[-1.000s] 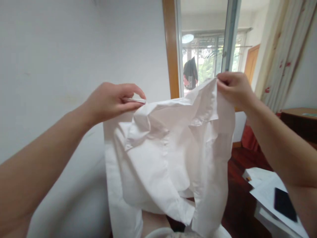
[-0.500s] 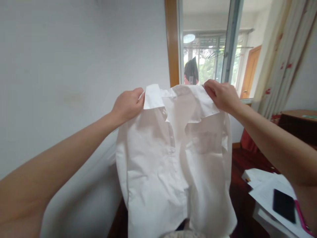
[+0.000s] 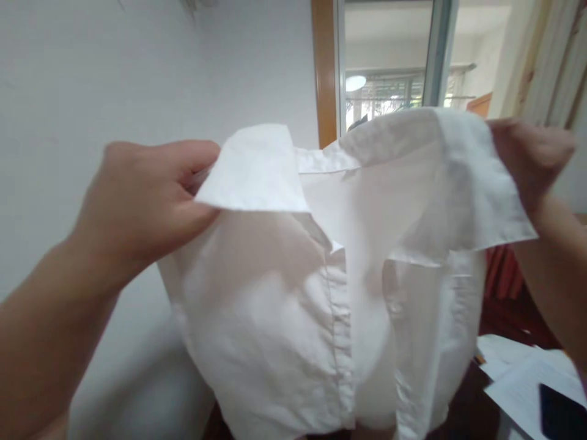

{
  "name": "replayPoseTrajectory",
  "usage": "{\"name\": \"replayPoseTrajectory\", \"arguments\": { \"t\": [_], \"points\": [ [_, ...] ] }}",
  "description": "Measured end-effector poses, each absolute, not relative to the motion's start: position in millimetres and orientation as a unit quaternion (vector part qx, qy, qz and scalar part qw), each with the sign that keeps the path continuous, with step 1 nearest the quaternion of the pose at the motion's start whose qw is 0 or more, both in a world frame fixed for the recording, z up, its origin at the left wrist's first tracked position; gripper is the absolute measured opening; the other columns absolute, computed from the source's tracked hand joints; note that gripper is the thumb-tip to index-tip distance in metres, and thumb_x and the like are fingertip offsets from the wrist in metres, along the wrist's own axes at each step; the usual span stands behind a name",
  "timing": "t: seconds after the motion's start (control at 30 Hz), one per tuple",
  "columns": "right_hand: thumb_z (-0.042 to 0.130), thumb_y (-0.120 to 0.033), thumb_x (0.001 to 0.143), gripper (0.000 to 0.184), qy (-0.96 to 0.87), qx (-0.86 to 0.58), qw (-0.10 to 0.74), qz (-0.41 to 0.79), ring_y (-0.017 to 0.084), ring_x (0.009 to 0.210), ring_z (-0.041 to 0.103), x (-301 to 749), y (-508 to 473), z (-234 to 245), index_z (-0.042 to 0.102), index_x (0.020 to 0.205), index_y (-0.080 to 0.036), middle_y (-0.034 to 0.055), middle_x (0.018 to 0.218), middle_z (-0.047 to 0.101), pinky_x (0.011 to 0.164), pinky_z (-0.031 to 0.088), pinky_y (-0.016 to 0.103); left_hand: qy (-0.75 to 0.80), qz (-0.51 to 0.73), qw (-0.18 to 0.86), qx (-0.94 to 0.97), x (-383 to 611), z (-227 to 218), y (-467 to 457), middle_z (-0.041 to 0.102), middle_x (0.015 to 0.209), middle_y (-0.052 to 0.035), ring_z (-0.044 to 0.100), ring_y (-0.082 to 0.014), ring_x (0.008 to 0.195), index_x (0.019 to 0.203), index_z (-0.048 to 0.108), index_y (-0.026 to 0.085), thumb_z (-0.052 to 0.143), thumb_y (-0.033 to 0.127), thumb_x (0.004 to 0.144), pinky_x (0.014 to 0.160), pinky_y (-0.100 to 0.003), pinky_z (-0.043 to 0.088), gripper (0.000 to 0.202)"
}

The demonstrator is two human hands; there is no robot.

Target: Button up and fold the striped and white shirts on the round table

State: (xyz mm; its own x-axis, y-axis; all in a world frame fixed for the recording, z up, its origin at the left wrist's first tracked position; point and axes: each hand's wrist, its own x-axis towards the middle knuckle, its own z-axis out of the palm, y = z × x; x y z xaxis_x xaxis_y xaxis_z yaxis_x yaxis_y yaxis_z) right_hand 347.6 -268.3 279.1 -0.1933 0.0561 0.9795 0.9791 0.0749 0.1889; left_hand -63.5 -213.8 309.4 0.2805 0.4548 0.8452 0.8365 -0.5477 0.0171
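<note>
A white collared shirt (image 3: 270, 305) hangs in front of me, its button front partly open and its inside back showing through the gap. My left hand (image 3: 151, 195) is closed on the shirt's shoulder, just beside the left collar flap. At the other shoulder my right hand (image 3: 532, 153) grips the cloth, partly hidden behind the right collar flap and a little blurred. Between the two hands the collar is spread wide. The lower hem reaches the bottom of the view.
At the lower right lie white papers (image 3: 527, 373) with a dark phone (image 3: 562, 412) on them. Behind the shirt are a pale wall (image 3: 257, 67), a wooden frame (image 3: 324, 73) and a window. A light curtain (image 3: 554, 67) hangs at the right.
Both hands have come closer to me and moved farther apart, bringing the shirt along. It now fills more of the view, and its collar is spread wider.
</note>
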Motion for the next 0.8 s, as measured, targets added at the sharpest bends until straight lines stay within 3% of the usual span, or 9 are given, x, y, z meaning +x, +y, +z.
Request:
{"name": "replayPoseTrajectory", "arguments": {
  "t": [0.1, 0.23, 0.37, 0.43, 0.47, 0.57, 0.67, 0.8],
  "points": [
    [0.018, -0.042, 0.099, 0.055, -0.612, -0.484, 0.353, -0.516, 0.010, 0.069, 0.058, 353.8, -214.4, 285.2, 0.063, 0.096, -0.010, 0.0063, 0.074, 0.062, 0.058, 0.032, 0.024, -0.440, -0.339, 0.301, -0.775, -39.5, 316.6, -153.8, 0.062, 0.090, -0.0042, 0.055, -0.0316, 0.109, 0.100, 0.062, 0.012, 0.020, 0.063, 0.085, 0.095, -0.045, 0.037, 0.067],
    [0.034, -0.033, 0.098, 0.032, -0.643, -0.613, 0.206, -0.410, 0.018, 0.076, 0.060, 347.6, -112.5, 254.9, 0.059, 0.104, -0.015, 0.0090, 0.091, 0.066, 0.063, 0.034, 0.026, -0.483, -0.247, 0.281, -0.792, 6.7, 286.6, -46.4, 0.067, 0.092, -0.0114, 0.060, -0.0281, 0.099, 0.096, 0.063, 0.014, 0.029, 0.050, 0.091, 0.086, -0.039, 0.044, 0.049],
    [0.038, -0.025, 0.094, 0.034, -0.611, -0.728, 0.163, -0.264, 0.027, 0.108, 0.053, 316.5, -33.2, 167.2, 0.048, 0.126, -0.017, 0.0176, 0.117, 0.057, 0.087, 0.035, 0.039, -0.552, -0.224, 0.246, -0.764, 41.3, 191.8, 26.5, 0.062, 0.112, -0.0188, 0.055, -0.0290, 0.111, 0.125, 0.051, 0.011, 0.026, 0.024, 0.093, 0.093, -0.045, 0.039, 0.042],
    [0.036, -0.023, 0.094, 0.042, -0.594, -0.779, 0.139, -0.144, 0.030, 0.123, 0.041, 296.8, -12.5, 114.5, 0.039, 0.135, -0.017, 0.0202, 0.132, 0.046, 0.097, 0.028, 0.049, -0.576, -0.229, 0.236, -0.749, 51.5, 127.8, 40.1, 0.046, 0.136, -0.0222, 0.042, -0.0291, 0.126, 0.138, 0.037, 0.008, 0.025, 0.010, 0.088, 0.104, -0.050, 0.028, 0.051],
    [0.038, -0.024, 0.093, 0.041, -0.602, -0.782, 0.121, -0.105, 0.031, 0.123, 0.042, 287.9, -6.1, 89.3, 0.043, 0.133, -0.016, 0.0211, 0.131, 0.047, 0.097, 0.029, 0.050, -0.595, -0.217, 0.213, -0.744, 55.1, 95.0, 42.5, 0.036, 0.143, -0.0233, 0.034, -0.0298, 0.132, 0.140, 0.033, 0.005, 0.027, 0.009, 0.086, 0.107, -0.050, 0.023, 0.054],
    [0.049, -0.028, 0.088, 0.034, -0.633, -0.770, 0.081, -0.025, 0.028, 0.112, 0.053, 269.0, 2.9, 25.2, 0.058, 0.118, -0.015, 0.0175, 0.119, 0.058, 0.091, 0.038, 0.040, -0.595, -0.153, 0.130, -0.778, 61.4, 7.5, 40.0, 0.029, 0.147, -0.0231, 0.027, -0.0287, 0.137, 0.139, 0.033, 0.000, 0.029, 0.014, 0.088, 0.111, -0.044, 0.020, 0.053],
    [0.047, -0.037, 0.089, 0.040, -0.652, -0.755, 0.067, 0.019, 0.024, 0.110, 0.055, 262.5, 3.8, -17.6, 0.056, 0.122, -0.017, 0.0144, 0.118, 0.060, 0.089, 0.041, 0.035, -0.571, -0.121, 0.094, -0.807, 61.4, -45.4, 34.0, 0.039, 0.143, -0.0184, 0.034, -0.0257, 0.133, 0.135, 0.042, 0.007, 0.031, 0.028, 0.092, 0.109, -0.039, 0.026, 0.049],
    [0.033, -0.049, 0.093, 0.053, -0.657, -0.751, 0.069, 0.026, 0.026, 0.131, 0.036, 262.5, 1.2, -50.2, 0.040, 0.138, -0.021, 0.0144, 0.142, 0.040, 0.103, 0.030, 0.042, -0.559, -0.105, 0.069, -0.820, 57.7, -66.3, 35.1, 0.041, 0.143, -0.0136, 0.035, -0.0251, 0.132, 0.134, 0.044, 0.018, 0.029, 0.038, 0.093, 0.108, -0.041, 0.027, 0.048]
  ]
}}
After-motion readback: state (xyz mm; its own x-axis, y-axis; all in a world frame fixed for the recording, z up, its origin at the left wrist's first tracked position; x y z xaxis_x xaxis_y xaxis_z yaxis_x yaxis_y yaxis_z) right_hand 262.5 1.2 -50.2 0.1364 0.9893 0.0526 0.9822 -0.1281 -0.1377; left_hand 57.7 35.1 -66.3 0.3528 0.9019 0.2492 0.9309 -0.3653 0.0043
